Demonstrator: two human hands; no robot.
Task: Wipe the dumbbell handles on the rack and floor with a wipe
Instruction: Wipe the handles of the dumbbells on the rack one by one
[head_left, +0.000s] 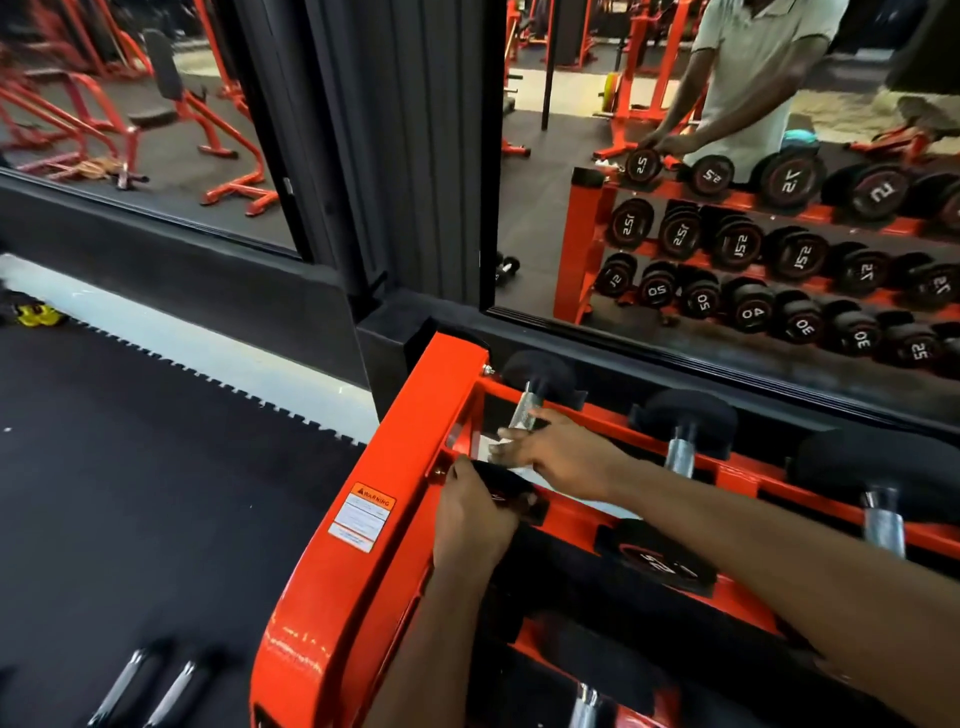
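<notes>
Beyond the forearms (779, 561) stretched over the orange rack (363, 467), left hand (478, 514) clamped on the end dumbbell's near head (506, 483), right hand (556, 452) just past it pinching the white wipe (491, 447) against the knurled handle (522, 413), long axis running straight away from both hands, right nearer.

My left hand (475, 514), lower centre of the frame, curls over a dumbbell head (501, 483); my right hand (558, 452), just above, pinches the wipe (491, 448), forearm stretching in from lower right
</notes>
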